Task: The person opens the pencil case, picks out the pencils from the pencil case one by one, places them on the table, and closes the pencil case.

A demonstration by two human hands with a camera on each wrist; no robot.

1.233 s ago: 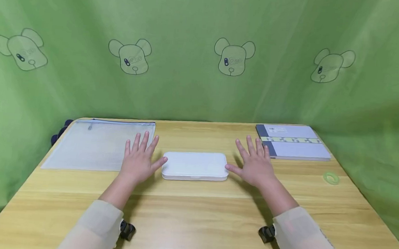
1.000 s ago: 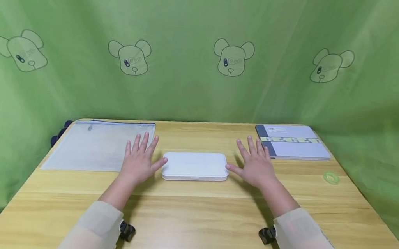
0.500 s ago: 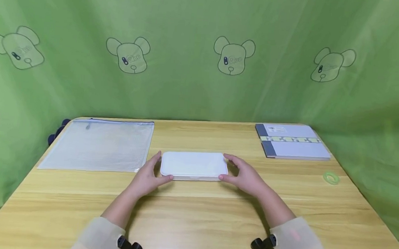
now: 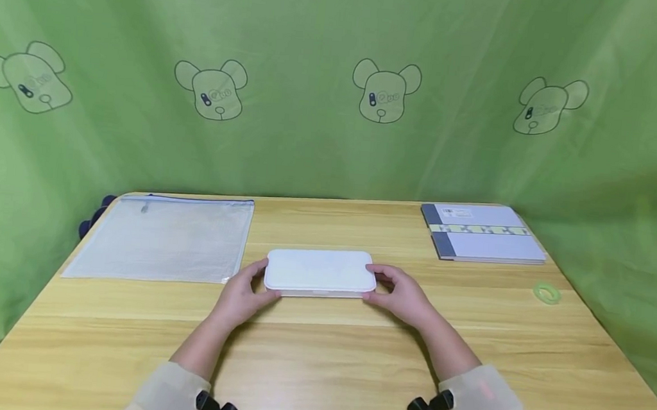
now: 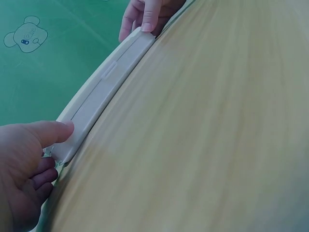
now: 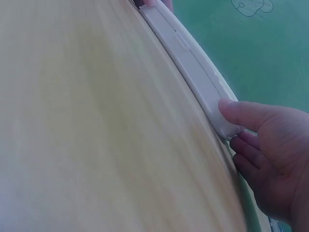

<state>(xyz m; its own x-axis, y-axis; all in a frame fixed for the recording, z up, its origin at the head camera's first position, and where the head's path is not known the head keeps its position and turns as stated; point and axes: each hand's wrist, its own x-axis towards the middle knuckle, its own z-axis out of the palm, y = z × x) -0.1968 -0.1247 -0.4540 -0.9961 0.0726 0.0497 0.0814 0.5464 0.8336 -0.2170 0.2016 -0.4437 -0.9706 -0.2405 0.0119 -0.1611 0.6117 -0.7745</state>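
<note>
A white flat pencil case (image 4: 320, 270) with rounded corners lies closed on the wooden table, its small front clasp toward me. My left hand (image 4: 242, 295) grips its left end, thumb on the front side and fingers around the end. At the opposite end, my right hand (image 4: 405, 296) holds it the same way. The left wrist view shows the left thumb pressing the front face of the pencil case (image 5: 104, 89), with the other fingers curled beside the end. In the right wrist view the right thumb rests on the front corner of the case (image 6: 193, 67).
A translucent zip pouch (image 4: 164, 237) lies flat on the left of the table (image 4: 316, 365). Back right is a lilac notebook (image 4: 484, 246) with a patterned band. A pale green ring (image 4: 547, 293) sits near the right edge. A green curtain (image 4: 292, 151) hangs behind.
Both hands, earlier spread beside the pencil case, have turned inward and taken hold of its two ends. The case stays in nearly the same place.
</note>
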